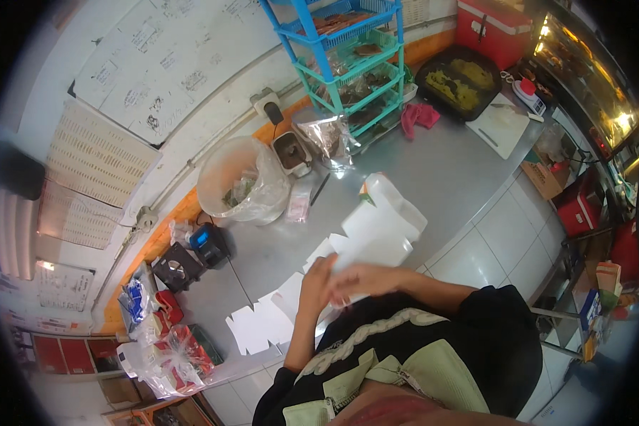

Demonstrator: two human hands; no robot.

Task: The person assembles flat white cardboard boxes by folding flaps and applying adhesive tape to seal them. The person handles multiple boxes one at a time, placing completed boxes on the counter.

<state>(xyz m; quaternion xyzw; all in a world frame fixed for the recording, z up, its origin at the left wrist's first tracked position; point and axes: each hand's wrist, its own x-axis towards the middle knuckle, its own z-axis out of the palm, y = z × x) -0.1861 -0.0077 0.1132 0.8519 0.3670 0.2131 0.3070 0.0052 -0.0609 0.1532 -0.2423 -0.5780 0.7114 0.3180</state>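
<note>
Nearest us, at the lower edge, is a pale green collar [451, 376] over a black top [500, 334]. Our left forearm rises from the bottom, its hand [317, 280] angled upward with the fingers close together beside the white card [376, 245]. Our right arm comes across from the right, elbow out, and its hand [366, 282] is blurred, the fingers pointing toward the left one and the two hands overlapping in our view. We cannot tell whether either hand is closed on the card or only touching it. Beyond them on the steel table [433, 160], a bin [266, 202] lined with clear plastic holds crumpled film and something green. Next to it stand a small tub [298, 170] with a dark inside and a silvery bag [326, 131]. Farther back, the tiers of a blue and teal rack [312, 39] carry brownish pieces, and a black tray [424, 78] holds two yellow-green heaps. The card lies at the table's near edge, just past our hands: white and smooth, partly folded up with curved flaps, a small orange and green print at its far end. Flat white sheets [263, 323] with notched edges spread to its left.
</note>
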